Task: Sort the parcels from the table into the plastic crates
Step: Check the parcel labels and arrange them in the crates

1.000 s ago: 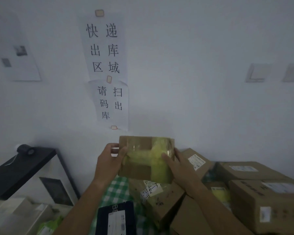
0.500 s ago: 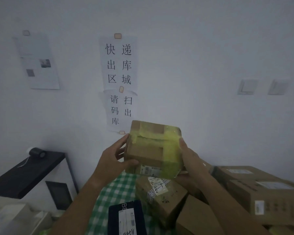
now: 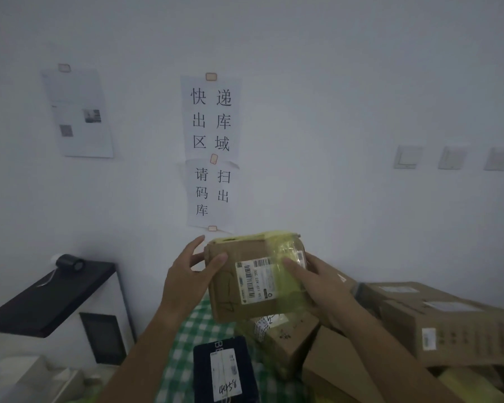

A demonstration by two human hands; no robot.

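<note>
White wall fills most of the view, with paper notices point(image 3: 211, 149) taped to it and a row of switches point(image 3: 407, 157) off to the right. Below, a table with a green checked cloth point(image 3: 186, 341) carries a heap of cardboard boxes point(image 3: 445, 324) toward its right edge and a dark flat parcel point(image 3: 226, 370) near its front edge.

Both hands hold a small cardboard parcel point(image 3: 256, 279) in the air above the cloth, clear of the heap. The left hand point(image 3: 189, 274) grips its left side, thumb on the near face and fingers behind. The right hand point(image 3: 317, 283) holds the right side, thumb pressed on the yellow tape point(image 3: 291, 257).

Compared with a second ago, the parcel has been tipped over: the taped face that looked at the camera now sits on top and to the right, and the face with the white shipping label point(image 3: 258, 280) has come round to the front. That suggests the label is being read to choose a crate; no crate is in view.

The parcel is nearly cube-shaped, so its long axis is hard to call. It tilts slightly, top edge leaning away toward the wall, and the label's print runs sideways.
</note>
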